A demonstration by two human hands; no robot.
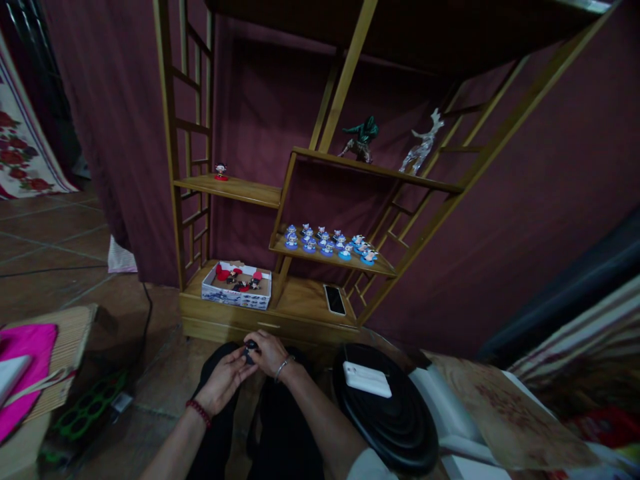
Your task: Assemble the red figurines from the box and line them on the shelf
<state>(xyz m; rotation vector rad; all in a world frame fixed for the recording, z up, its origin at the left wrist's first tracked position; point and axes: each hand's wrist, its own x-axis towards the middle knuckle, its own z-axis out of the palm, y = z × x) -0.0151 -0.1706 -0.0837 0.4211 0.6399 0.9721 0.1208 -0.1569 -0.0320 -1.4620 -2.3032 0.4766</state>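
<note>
Above my knees, my left hand (pixel 227 381) and my right hand (pixel 269 353) meet around a small dark object (pixel 251 348), partly hidden by the fingers. The right fingers pinch its upper part, while the left fingers hold it from below and the side. Just beyond my hands, a white patterned cardboard box (pixel 237 297) sits on the bottom shelf. Several red and black figurines (pixel 243 285) lie loosely inside it. A single red-based figurine (pixel 221 171) stands upright on the left middle shelf (pixel 240 189).
Several blue and purple figurines (pixel 327 243) stand in rows on another shelf. A dark green statue (pixel 361 139) and a clear deer-shaped ornament (pixel 423 143) stand above. A phone (pixel 334 300) lies on the bottom shelf. To my right, a black stool (pixel 385 427) bears a white object (pixel 367 380).
</note>
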